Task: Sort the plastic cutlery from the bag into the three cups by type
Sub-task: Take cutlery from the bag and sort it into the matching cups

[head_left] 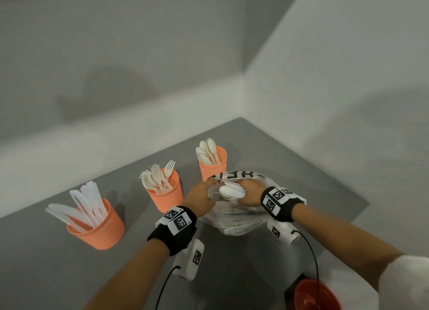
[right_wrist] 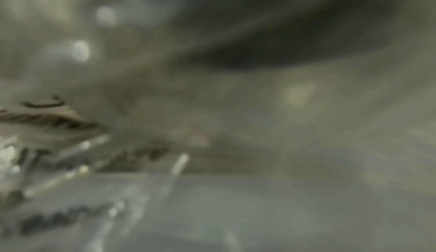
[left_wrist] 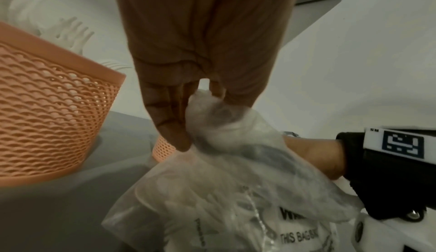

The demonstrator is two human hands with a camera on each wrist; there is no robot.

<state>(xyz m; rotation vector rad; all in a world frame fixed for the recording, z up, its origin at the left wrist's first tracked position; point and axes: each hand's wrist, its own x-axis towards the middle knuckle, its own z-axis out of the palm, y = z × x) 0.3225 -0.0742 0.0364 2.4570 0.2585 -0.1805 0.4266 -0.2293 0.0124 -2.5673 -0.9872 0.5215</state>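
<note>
A clear plastic bag with black print lies on the grey table. My left hand pinches the bag's rim between thumb and fingers, holding the mouth up. My right hand is at the bag's mouth and grips a small bunch of white cutlery, a spoon bowl showing. Three orange mesh cups stand in a row: the knife cup at left, the fork cup in the middle, the spoon cup behind the bag. The right wrist view is blurred bag film.
Grey walls close the table's far corner behind the cups. A red bowl sits at the near right edge. The fork cup stands close to my left hand. Black cables hang from both wrist units.
</note>
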